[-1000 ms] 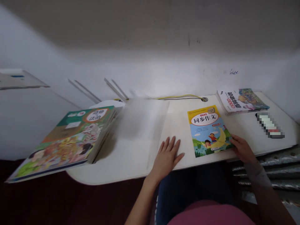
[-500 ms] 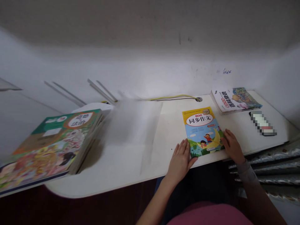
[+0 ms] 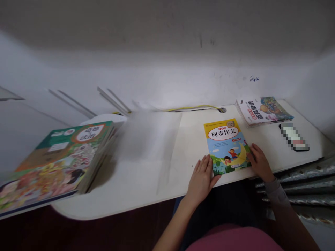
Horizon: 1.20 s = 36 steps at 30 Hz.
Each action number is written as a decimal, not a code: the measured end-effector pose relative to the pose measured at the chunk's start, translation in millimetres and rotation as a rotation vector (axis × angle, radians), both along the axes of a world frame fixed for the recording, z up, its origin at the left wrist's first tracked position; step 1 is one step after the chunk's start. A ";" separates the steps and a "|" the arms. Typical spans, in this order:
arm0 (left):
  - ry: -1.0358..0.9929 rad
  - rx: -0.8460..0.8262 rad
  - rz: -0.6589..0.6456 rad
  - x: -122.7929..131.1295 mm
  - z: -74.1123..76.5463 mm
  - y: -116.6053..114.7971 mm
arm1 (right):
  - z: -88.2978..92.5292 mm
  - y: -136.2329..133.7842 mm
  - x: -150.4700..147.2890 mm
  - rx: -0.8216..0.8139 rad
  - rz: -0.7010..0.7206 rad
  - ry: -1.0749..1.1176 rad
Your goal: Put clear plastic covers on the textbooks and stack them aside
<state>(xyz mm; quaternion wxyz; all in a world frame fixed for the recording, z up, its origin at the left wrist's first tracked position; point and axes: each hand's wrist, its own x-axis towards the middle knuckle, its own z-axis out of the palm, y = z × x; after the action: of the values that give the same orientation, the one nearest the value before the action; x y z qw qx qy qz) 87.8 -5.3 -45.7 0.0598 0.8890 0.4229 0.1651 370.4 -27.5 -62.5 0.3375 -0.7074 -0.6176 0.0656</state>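
Moved rightward since a second ago, the left hand (image 3: 202, 176) is laid, grip spread, against the yellow booklet (image 3: 226, 145), not yet opened, flat on the desk (image 3: 193, 139); its right corner is touched by the right hand (image 3: 259, 162), equally spread.

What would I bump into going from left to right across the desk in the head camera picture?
Green book pile → see-through sheet → left hand → yellow book → right hand → pixelated flat object.
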 end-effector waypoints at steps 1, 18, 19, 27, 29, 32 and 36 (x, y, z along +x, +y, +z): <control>-0.001 -0.001 0.000 0.0 0.6 0.0 | 0.1 0.2 0.0 -0.001 -0.001 0.012; -0.757 -0.484 -0.031 28.5 29.0 3.4 | 63.8 -17.7 -73.8 0.085 0.571 0.041; -0.871 -0.586 -0.030 31.8 31.1 4.1 | 63.4 -17.5 -80.1 0.090 0.576 0.019; -1.480 -1.362 -0.091 59.5 29.8 -0.5 | 64.3 -19.9 -85.3 0.130 0.555 0.072; -1.488 -1.389 -0.099 62.3 32.0 -1.7 | 66.8 -20.8 -83.6 0.135 0.552 0.099; -1.460 -1.405 -0.110 62.0 36.6 -2.0 | 66.8 -21.4 -82.3 0.129 0.551 0.098; -1.410 -1.413 -0.086 59.8 38.0 -1.2 | 61.8 -20.5 -81.4 0.129 0.546 0.094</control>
<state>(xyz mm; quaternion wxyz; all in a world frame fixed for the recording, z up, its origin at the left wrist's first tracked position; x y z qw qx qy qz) 147.6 -6.5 -7.7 0.8181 0.3625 0.2595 0.3632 288.9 -48.1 -0.7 0.3800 -0.4879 -0.7719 0.1474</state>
